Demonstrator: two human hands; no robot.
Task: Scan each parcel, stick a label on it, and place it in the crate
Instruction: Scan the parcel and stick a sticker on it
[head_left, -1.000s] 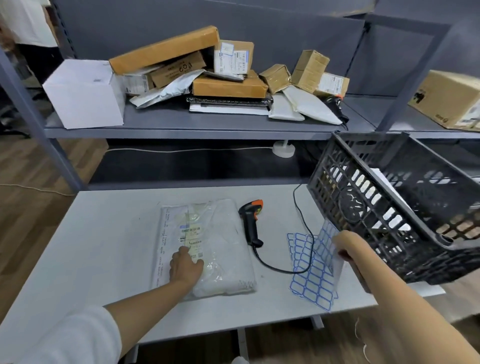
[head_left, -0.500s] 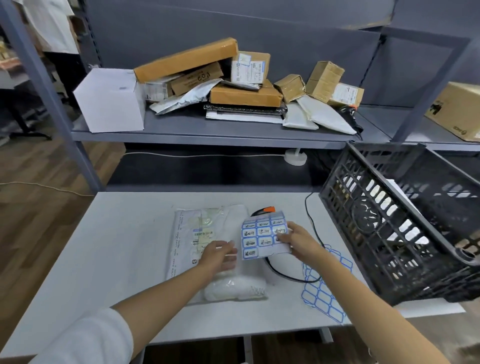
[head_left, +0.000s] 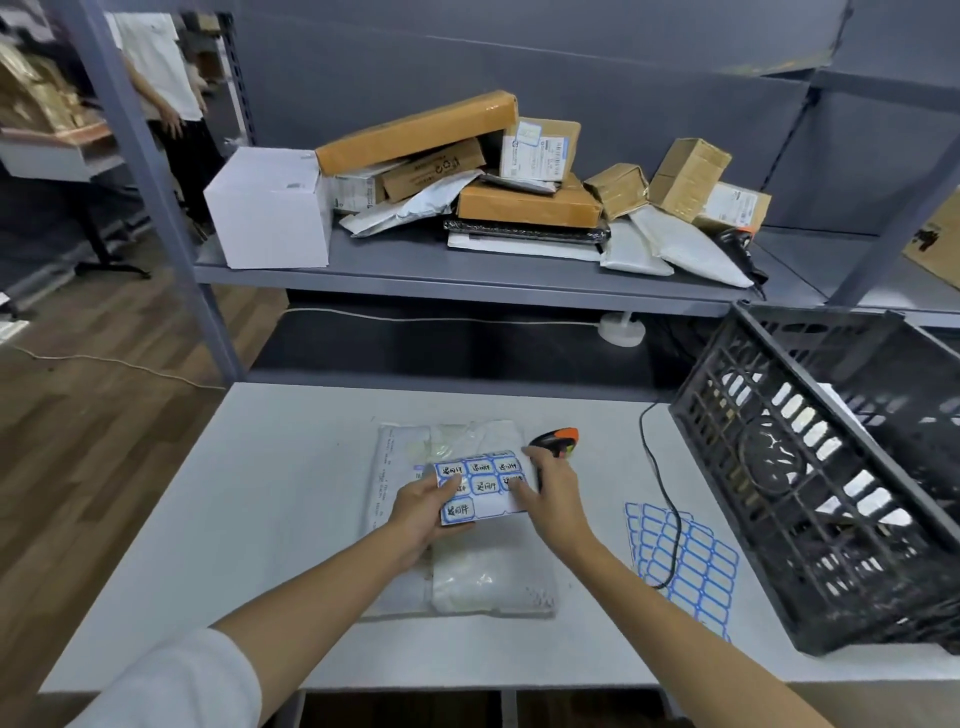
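A white plastic parcel (head_left: 483, 577) lies flat on the white table (head_left: 270, 493). Above it I hold a sheet of blue-bordered labels (head_left: 480, 486) with handwriting on several of them. My left hand (head_left: 423, 512) grips the sheet's left edge, thumb on top. My right hand (head_left: 548, 491) holds the right edge, its fingers pinching at a label in the sheet's right column. The black and orange scanner (head_left: 558, 439) lies just behind my right hand, its cable (head_left: 657, 467) looping to the right. The black slatted crate (head_left: 810, 467) stands tilted at the table's right.
Sheets of blank blue-bordered labels (head_left: 685, 561) lie between the parcel and the crate. On the grey shelf (head_left: 467, 270) behind is a pile of cardboard boxes and mailers, plus a white box (head_left: 267, 208). A person (head_left: 166, 88) stands at the far left.
My right hand brought the label sheet from the table's right edge over the parcel. My left hand left the parcel and took the sheet's left edge.
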